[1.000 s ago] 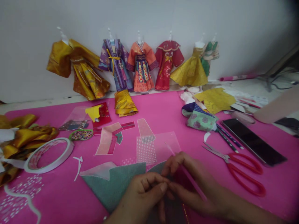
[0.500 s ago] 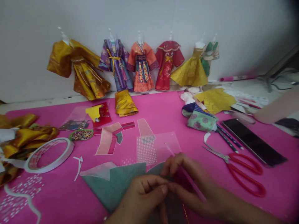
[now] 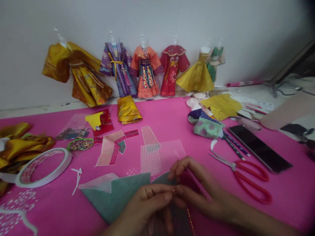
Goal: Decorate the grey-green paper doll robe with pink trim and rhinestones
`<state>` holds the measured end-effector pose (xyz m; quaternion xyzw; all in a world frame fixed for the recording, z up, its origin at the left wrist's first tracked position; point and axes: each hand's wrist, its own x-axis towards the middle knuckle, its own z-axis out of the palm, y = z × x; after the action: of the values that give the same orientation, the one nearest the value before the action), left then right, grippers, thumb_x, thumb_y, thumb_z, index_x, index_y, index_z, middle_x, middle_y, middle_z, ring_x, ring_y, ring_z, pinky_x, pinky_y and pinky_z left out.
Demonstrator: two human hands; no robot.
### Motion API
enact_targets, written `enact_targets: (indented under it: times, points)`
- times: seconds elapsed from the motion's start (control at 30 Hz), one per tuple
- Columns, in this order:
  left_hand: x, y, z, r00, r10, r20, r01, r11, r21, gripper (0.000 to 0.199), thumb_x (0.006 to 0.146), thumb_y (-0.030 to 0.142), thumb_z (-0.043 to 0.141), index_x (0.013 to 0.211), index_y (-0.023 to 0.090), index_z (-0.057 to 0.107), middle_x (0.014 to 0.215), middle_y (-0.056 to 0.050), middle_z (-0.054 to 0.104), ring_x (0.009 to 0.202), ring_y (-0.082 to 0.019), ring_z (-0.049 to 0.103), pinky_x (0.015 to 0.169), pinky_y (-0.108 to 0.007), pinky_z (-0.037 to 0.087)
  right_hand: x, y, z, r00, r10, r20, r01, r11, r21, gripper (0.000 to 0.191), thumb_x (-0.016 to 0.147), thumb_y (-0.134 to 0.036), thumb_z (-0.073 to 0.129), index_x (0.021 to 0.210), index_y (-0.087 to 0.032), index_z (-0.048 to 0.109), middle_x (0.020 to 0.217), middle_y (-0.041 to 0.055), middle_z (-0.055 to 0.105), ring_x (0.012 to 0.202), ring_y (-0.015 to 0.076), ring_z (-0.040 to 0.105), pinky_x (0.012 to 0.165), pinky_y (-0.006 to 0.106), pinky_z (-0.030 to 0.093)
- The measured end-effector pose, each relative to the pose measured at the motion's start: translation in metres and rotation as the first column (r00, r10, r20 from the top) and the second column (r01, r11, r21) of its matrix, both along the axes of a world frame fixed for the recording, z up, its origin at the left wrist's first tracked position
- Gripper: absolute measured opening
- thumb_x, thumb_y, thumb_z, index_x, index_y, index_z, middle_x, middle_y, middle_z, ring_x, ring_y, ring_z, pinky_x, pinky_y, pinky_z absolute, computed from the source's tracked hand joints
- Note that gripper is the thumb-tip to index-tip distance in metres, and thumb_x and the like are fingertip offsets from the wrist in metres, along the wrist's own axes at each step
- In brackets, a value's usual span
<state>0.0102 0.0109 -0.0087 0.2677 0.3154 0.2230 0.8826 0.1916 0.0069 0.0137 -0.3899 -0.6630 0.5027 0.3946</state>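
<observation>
At six o'clock on the pink counter (image 3: 169, 114), the left hand (image 3: 152, 205), reaching up from seven, met the right hand (image 3: 204, 186), angled in from four, fingertip to fingertip. Teal fabric (image 3: 120, 195) lay toward nine o'clock of the fingers, a gold strand (image 3: 191, 222) toward five. Left fingers pinched a gold speck (image 3: 174, 190) — right fingers curled around a pink stick (image 3: 202, 187) aimed at eleven.

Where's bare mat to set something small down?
Bare pink mat shows between the folded gold cloth and the green floral cloth, and right of the scissors, below the phone. Crowded: gold fabric and tape roll at left; green fabric by the left hand.
</observation>
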Motion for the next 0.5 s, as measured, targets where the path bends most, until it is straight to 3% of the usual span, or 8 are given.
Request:
enact_targets:
  times: [0.1, 0.2, 0.33, 0.5]
  points:
    - [0.001, 0.0, -0.001, 0.999, 0.044, 0.017, -0.043, 0.998, -0.054, 0.025, 0.069, 0.036, 0.076, 0.086, 0.018, 0.073, 0.07, 0.0, 0.069, 0.038, -0.003, 0.048, 0.041, -0.015, 0.037, 0.003, 0.001, 0.001, 1.0, -0.02, -0.015, 0.021, 0.999, 0.025, 0.011, 0.089, -0.016, 0.049, 0.099, -0.021, 0.048, 0.096, 0.0058, 0.057, 0.088, 0.0173, 0.057, 0.075, 0.033, 0.049]
    - [0.001, 0.001, -0.003, 0.997, 0.077, 0.016, -0.076, 0.995, -0.064, 0.03, 0.068, 0.037, 0.077, 0.091, 0.019, 0.071, 0.086, -0.003, 0.072, 0.037, -0.002, 0.048, 0.044, -0.018, 0.043, 0.008, 0.005, 0.001, 0.994, -0.097, -0.059, 0.102, 0.992, 0.079, 0.012, 0.094, -0.017, 0.043, 0.101, -0.022, 0.052, 0.094, 0.0042, 0.06, 0.086, 0.015, 0.057, 0.075, 0.03, 0.048]
    - [-0.001, 0.002, 0.0, 0.994, 0.1, 0.04, -0.098, 0.994, -0.048, 0.035, 0.072, 0.037, 0.073, 0.101, 0.019, 0.068, 0.086, -0.004, 0.071, 0.038, -0.004, 0.05, 0.048, -0.022, 0.048, 0.013, 0.011, -0.001, 0.961, -0.18, -0.209, 0.213, 0.965, 0.15, 0.022, 0.097, -0.018, 0.04, 0.114, -0.022, 0.054, 0.09, 0.0041, 0.067, 0.079, 0.0136, 0.059, 0.071, 0.028, 0.049]
    - [-0.004, 0.004, 0.013, 0.994, 0.102, -0.03, -0.102, 0.995, -0.011, 0.039, 0.078, 0.032, 0.069, 0.113, 0.016, 0.064, 0.069, -0.001, 0.065, 0.042, -0.006, 0.051, 0.037, -0.015, 0.035, 0.017, 0.014, -0.004, 0.958, -0.162, -0.236, 0.214, 0.953, 0.213, 0.03, 0.097, -0.023, 0.042, 0.126, -0.022, 0.051, 0.087, 0.0047, 0.07, 0.075, 0.0144, 0.062, 0.067, 0.029, 0.05]
